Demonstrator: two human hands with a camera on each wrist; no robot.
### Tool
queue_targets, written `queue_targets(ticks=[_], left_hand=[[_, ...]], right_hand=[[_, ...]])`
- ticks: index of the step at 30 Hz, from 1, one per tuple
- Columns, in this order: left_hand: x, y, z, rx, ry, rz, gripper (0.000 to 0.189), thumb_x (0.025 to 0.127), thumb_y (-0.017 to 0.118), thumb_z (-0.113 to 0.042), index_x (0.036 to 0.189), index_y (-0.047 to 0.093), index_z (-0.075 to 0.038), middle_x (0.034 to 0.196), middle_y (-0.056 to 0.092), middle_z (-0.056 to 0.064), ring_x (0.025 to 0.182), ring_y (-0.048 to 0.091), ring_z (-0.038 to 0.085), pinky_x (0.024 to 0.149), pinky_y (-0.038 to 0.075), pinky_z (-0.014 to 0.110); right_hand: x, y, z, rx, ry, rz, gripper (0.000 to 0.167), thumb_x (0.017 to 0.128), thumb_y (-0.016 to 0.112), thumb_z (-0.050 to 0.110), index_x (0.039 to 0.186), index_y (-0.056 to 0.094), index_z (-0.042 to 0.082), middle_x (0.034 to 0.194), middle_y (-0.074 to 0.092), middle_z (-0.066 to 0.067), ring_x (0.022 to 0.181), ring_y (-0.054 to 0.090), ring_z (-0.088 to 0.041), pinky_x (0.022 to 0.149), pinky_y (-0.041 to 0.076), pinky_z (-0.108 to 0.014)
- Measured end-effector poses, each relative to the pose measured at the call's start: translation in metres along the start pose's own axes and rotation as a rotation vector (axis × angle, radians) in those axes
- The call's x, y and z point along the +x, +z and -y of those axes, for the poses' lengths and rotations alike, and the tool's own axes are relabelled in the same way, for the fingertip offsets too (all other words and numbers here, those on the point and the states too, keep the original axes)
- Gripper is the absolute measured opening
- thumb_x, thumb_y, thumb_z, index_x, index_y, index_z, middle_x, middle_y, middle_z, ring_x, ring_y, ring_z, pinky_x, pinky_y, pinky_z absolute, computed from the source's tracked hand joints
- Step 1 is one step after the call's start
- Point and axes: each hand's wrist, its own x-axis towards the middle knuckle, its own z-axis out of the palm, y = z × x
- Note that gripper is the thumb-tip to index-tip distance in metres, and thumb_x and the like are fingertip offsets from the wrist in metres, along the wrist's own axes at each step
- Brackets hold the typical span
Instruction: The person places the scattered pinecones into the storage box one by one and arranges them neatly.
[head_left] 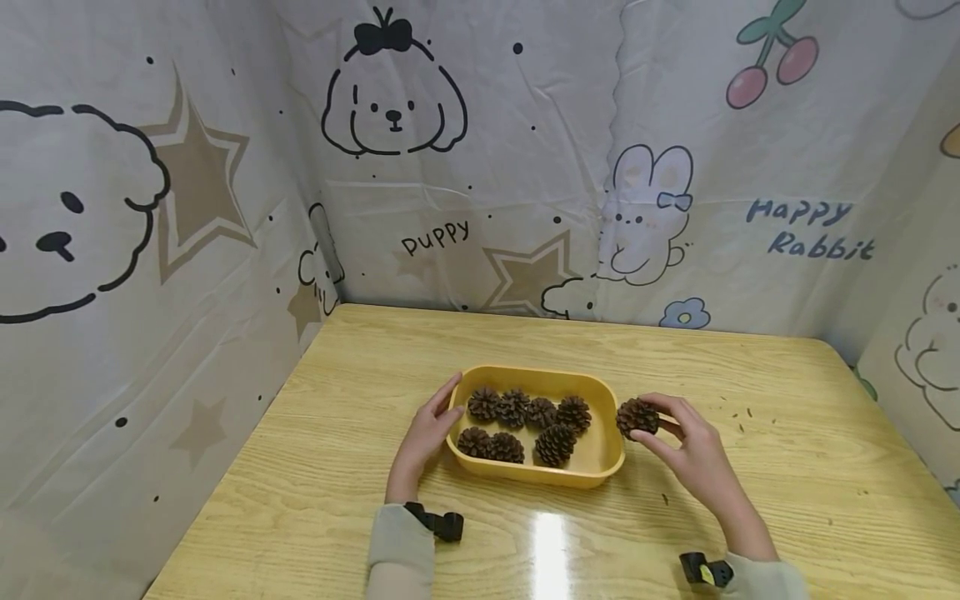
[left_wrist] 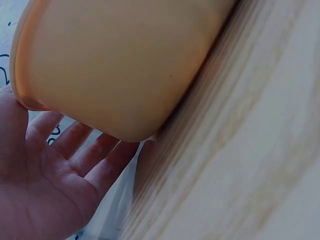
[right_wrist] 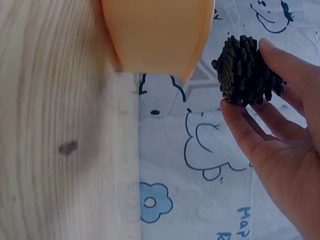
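A yellow plastic tub (head_left: 532, 473) with rounded ends stands on the table, several brown pine cones (head_left: 556, 444) lying inside it. At its left end my left hand (head_left: 426, 433) grips the wall, thumb over the rim and fingers along the outside. The left wrist view shows those fingers (left_wrist: 102, 155) partly hidden behind the tub. Just beyond the tub's right end, my right hand (head_left: 693, 454) holds one pine cone (head_left: 637, 418) between thumb and fingertips. The right wrist view shows this pine cone (right_wrist: 246, 72) raised off the table, apart from the tub.
The wooden table (head_left: 337, 400) has small dark scraps (head_left: 741, 415) scattered on its right side. A printed cloth (head_left: 480, 167) with cartoon animals hangs behind the table and along both sides. Light glares off the tabletop in front of the tub.
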Motion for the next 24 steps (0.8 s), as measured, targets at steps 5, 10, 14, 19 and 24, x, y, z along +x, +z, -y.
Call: queue_targets(ticks=[5, 10, 14, 19, 24], left_hand=[[0.0, 0.0, 0.0, -0.008, -0.011, 0.001, 0.055, 0.101, 0.051, -0.018, 0.154, 0.034, -0.022, 0.162, 0.027, 0.009, 0.148, 0.029, 0.034, 0.12, 0.031, 0.051], [0.0, 0.0, 0.0, -0.018, -0.008, 0.004, 0.055, 0.102, 0.051, -0.019, 0.154, 0.034, -0.023, 0.163, 0.026, 0.008, 0.149, 0.028, 0.033, 0.121, 0.03, 0.05], [0.001, 0.0, 0.0, -0.016, -0.01, 0.003, 0.055, 0.101, 0.052, -0.019, 0.154, 0.035, -0.023, 0.163, 0.027, 0.007, 0.149, 0.028, 0.033, 0.12, 0.031, 0.051], [0.0, 0.0, 0.001, -0.008, -0.012, 0.0, 0.055, 0.101, 0.053, -0.02, 0.154, 0.035, -0.022, 0.162, 0.028, 0.008, 0.148, 0.029, 0.033, 0.119, 0.032, 0.051], [-0.001, 0.0, -0.001, -0.021, -0.03, -0.007, 0.055, 0.101, 0.053, -0.02, 0.153, 0.035, -0.024, 0.162, 0.029, 0.006, 0.148, 0.031, 0.032, 0.119, 0.034, 0.05]], right_hand=[[0.003, 0.007, 0.007, 0.024, -0.011, 0.038, 0.048, 0.084, 0.075, 0.007, 0.128, 0.058, 0.003, 0.123, 0.061, -0.013, 0.112, 0.044, 0.022, 0.092, 0.047, -0.003], [0.006, 0.016, 0.012, -0.004, -0.036, 0.07, 0.047, 0.083, 0.076, 0.01, 0.127, 0.059, 0.008, 0.121, 0.063, -0.01, 0.113, 0.054, 0.004, 0.092, 0.058, -0.029], [0.009, 0.022, 0.013, -0.055, -0.083, 0.098, 0.048, 0.082, 0.077, 0.01, 0.126, 0.059, 0.005, 0.12, 0.064, -0.011, 0.112, 0.061, -0.019, 0.091, 0.057, -0.042], [0.011, 0.028, 0.014, -0.143, -0.145, 0.132, 0.048, 0.079, 0.079, 0.009, 0.124, 0.06, 0.003, 0.118, 0.065, -0.012, 0.107, 0.064, -0.03, 0.086, 0.059, -0.045], [0.013, 0.032, 0.017, -0.217, -0.187, 0.174, 0.048, 0.078, 0.08, 0.008, 0.121, 0.061, 0.001, 0.115, 0.066, -0.01, 0.105, 0.065, -0.027, 0.087, 0.058, -0.044]])
